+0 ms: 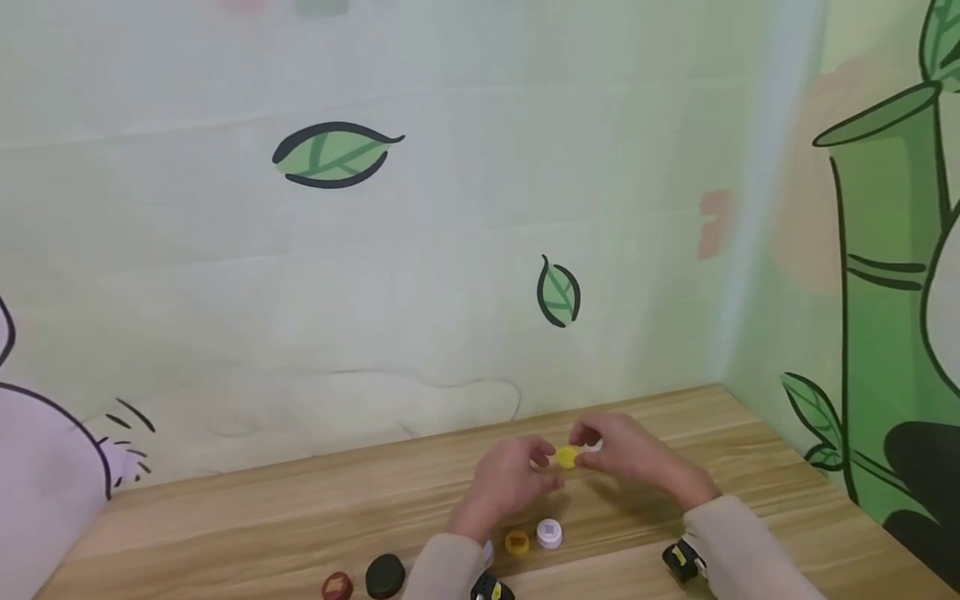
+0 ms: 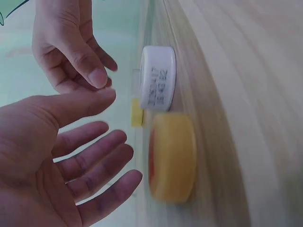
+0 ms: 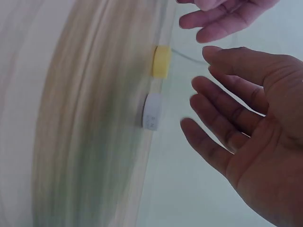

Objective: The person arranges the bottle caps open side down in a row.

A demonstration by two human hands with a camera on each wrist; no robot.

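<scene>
My left hand [image 1: 510,477] and right hand [image 1: 630,454] hover close together over the far part of the table, fingers spread and loosely bent. Neither holds anything. Beyond them lie a small yellow bottle cap [image 1: 566,457] and a white cap [image 1: 595,447], the latter partly hidden by the right hand. The right wrist view shows both caps apart from the fingertips. Nearer stand a printed white cap [image 2: 158,78] and an orange-yellow cap [image 2: 173,158], to the side of the left fingers in the left wrist view.
Left of the left sleeve lie a black cap [image 1: 386,577] and a dark red cap [image 1: 337,586]. A pale cap [image 1: 488,552] is mostly hidden by that sleeve. Printed cloth [image 1: 420,250] hangs behind the wooden table [image 1: 247,517].
</scene>
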